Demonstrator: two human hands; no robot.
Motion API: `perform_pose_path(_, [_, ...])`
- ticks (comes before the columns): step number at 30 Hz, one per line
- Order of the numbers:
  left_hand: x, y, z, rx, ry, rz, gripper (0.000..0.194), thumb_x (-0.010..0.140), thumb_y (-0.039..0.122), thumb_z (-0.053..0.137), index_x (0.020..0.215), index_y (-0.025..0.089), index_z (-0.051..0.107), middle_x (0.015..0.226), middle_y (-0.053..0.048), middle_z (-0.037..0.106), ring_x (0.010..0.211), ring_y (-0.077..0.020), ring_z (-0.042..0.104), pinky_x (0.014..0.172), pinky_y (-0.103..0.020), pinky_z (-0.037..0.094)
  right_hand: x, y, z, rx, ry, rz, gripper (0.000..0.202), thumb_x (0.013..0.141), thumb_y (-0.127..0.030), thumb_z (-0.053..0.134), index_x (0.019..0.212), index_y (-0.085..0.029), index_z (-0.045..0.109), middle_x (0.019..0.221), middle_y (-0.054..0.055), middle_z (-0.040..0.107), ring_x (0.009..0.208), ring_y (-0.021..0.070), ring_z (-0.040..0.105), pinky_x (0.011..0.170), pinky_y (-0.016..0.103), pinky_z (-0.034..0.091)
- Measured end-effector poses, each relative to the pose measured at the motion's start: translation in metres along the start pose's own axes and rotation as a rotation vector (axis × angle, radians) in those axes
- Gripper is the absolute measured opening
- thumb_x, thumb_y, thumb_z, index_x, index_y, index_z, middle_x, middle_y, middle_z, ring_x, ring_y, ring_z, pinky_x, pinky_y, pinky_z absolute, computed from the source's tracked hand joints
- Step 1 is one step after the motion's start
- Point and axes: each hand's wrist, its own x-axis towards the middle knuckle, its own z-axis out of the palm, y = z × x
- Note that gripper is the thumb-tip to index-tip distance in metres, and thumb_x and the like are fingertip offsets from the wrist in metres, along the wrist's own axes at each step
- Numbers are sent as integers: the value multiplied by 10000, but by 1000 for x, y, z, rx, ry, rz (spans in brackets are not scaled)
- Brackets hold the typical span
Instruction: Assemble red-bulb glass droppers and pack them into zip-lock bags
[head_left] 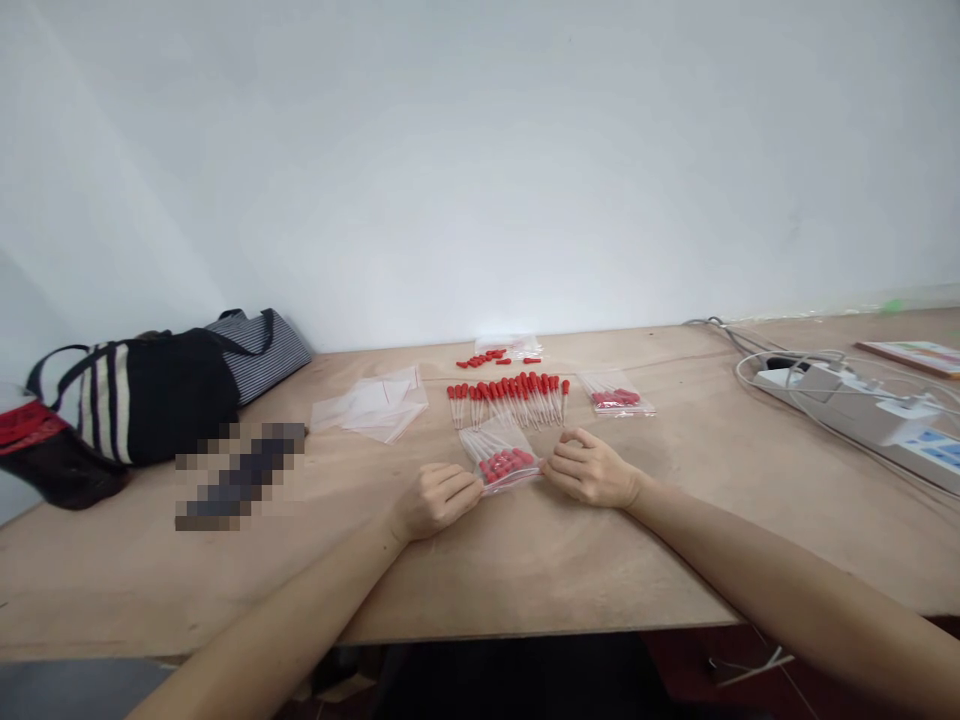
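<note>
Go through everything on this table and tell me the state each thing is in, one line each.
Left hand: closed, pinching the held bag's left edge.
Right hand: fingers curled, gripping its right edge.
Held bag: lying flat, filled with red-capped droppers.
Dropper row: loose, laid side by side.
Second bag: filled, lying flat.
Empty bags: flat, stacked loosely.
Loose red caps: scattered near the wall.
Striped tote: slumped against the wall.
Power strip: cables plugged in.

A striped bag [150, 390] lies far left, a power strip [862, 405] with cables far right.

A plain white wall [480, 150] rises behind a bare plywood table [525, 570] — the light soft and even.
</note>
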Motion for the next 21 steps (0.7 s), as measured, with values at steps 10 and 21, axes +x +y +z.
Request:
perform_pose_path(10, [2, -5, -2, 27, 45, 68, 120, 805, 54, 447, 767, 128, 534, 587, -9, 625, 493, -103, 551, 460, -222, 426, 1, -1, 3, -34, 31, 25, 138, 825, -118, 447, 768, -152, 569, 635, -12, 542, 631, 95, 447, 722, 298, 364])
perform_pose_path(21, [14, -2, 3, -33, 48, 46, 85, 795, 79, 487, 787, 134, 551, 656, -20, 642, 592, -120, 577, 554, -253, 487, 7, -2, 5, -21, 15, 21, 196, 833, -120, 425, 696, -157, 561, 617, -10, 526, 623, 95, 439, 718, 291, 349])
